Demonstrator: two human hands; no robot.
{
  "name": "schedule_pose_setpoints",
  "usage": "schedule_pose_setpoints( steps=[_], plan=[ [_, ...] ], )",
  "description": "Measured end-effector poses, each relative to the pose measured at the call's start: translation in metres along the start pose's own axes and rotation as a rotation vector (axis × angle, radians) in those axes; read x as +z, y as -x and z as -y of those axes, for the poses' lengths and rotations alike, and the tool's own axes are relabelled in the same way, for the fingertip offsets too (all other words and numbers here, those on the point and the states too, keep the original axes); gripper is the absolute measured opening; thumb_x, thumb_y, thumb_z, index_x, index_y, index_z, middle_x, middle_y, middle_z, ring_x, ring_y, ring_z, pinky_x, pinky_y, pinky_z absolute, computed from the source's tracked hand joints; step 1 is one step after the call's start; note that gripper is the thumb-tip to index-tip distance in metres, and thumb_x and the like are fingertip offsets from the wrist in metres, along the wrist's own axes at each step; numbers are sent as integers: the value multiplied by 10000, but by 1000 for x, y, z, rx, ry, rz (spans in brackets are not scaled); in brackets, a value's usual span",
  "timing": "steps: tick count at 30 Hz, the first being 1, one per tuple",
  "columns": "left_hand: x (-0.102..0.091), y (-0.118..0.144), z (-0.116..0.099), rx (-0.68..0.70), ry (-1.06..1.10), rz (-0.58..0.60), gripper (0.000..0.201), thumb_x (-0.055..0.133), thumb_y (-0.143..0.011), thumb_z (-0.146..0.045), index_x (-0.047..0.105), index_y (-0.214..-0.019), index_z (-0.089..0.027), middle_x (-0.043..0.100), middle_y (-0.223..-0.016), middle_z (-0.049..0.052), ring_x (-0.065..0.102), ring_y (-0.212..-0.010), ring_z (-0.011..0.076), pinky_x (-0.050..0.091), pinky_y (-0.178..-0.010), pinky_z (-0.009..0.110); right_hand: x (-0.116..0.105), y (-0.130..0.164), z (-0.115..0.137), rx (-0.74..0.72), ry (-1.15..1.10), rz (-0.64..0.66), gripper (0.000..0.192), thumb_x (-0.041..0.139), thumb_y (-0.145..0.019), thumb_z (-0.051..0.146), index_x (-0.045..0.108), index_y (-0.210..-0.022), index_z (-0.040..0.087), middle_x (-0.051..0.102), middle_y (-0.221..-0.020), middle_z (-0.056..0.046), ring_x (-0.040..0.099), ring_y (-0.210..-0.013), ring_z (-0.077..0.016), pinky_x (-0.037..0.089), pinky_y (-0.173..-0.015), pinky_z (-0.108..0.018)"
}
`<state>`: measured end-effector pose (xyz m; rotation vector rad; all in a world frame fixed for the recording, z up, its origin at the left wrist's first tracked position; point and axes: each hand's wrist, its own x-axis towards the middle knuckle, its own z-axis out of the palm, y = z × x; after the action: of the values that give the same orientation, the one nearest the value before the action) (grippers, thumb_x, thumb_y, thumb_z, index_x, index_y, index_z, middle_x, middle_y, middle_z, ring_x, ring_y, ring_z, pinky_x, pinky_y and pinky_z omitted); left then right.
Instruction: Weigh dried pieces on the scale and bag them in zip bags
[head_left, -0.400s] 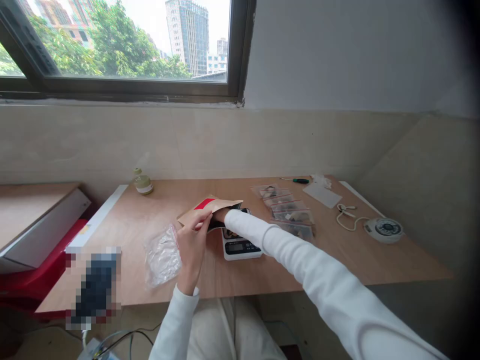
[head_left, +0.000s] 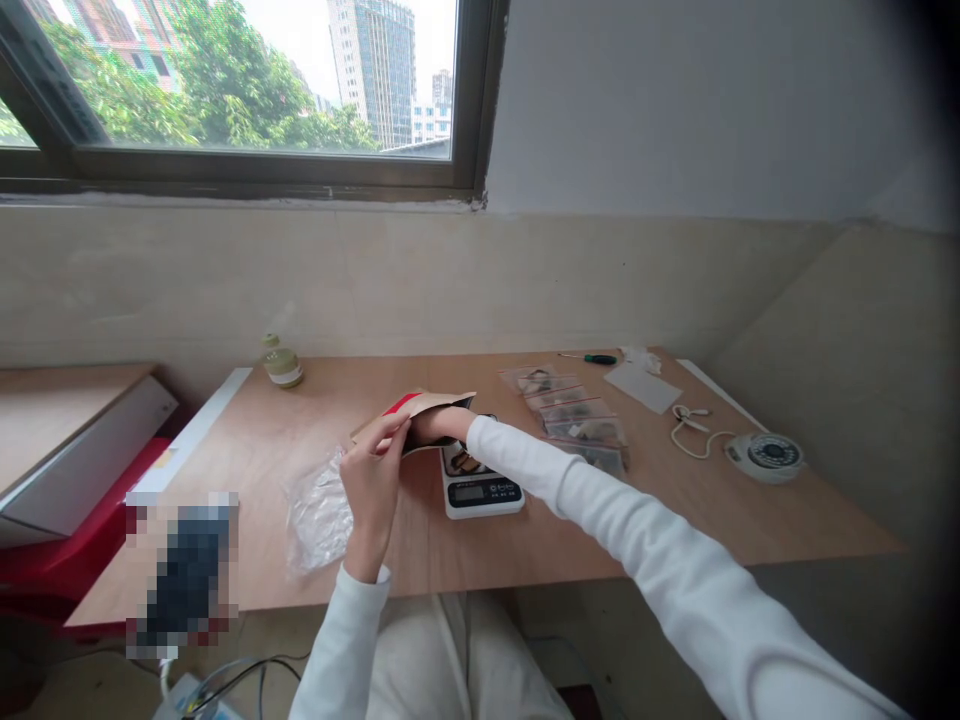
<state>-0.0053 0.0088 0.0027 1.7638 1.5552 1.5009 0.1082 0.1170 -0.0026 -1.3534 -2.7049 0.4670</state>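
Observation:
My left hand (head_left: 373,480) grips the near edge of a brown kraft pouch (head_left: 427,404) with a red label, holding it above the desk. My right hand (head_left: 437,425) is pushed into the pouch's mouth, so its fingers are hidden and I cannot tell what they hold. Just below and to the right sits a small digital scale (head_left: 480,487) with some dark pieces on its platform. A crumpled clear plastic bag (head_left: 319,513) lies left of my left hand.
Several small zip bags (head_left: 577,420) lie in a row right of the scale. Behind them are a green screwdriver (head_left: 596,359) and a flat white sheet (head_left: 643,387). A round white device with a cord (head_left: 765,455) sits far right, a small bottle (head_left: 282,365) at the back left.
My right hand has drawn partly back out of the pouch, showing more of the wrist. The pouch and my left hand shifted slightly left and up.

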Motion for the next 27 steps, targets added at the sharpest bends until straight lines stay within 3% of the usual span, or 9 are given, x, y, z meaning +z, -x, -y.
schedule_pose_setpoints(
  steps=[5,10,20,27],
  plan=[
    [-2,0,0,-10,-11,-18,234,609,-814,-420,737,-934,-266,749,-827,-10,703,-707,158,506,-688,232,-16,25,3,-126,30,67,146,626,-806,213,722,-849,112,718,-937,-106,620,-748,-186,456,-681,-250],
    [-1,1,-3,-16,-7,-21,227,618,-809,-418,740,-920,-262,751,-860,-6,705,-722,159,508,-710,234,-16,33,-6,-231,-55,103,196,567,-863,243,700,-975,152,707,-987,-56,613,-798,-143,449,-692,-208],
    [0,4,-5,20,-22,1,232,594,-829,-411,734,-958,-279,751,-825,-15,710,-735,166,508,-699,238,-12,38,-6,-270,-182,32,127,592,-819,200,691,-835,123,692,-817,-49,574,-717,-142,432,-647,-227],
    [-4,3,-2,1,-26,-7,241,600,-820,-427,737,-950,-278,752,-825,-12,705,-713,166,512,-700,245,-20,59,4,-238,-223,18,185,523,-835,114,691,-914,127,698,-929,-71,589,-768,-147,438,-687,-237]
  ],
)
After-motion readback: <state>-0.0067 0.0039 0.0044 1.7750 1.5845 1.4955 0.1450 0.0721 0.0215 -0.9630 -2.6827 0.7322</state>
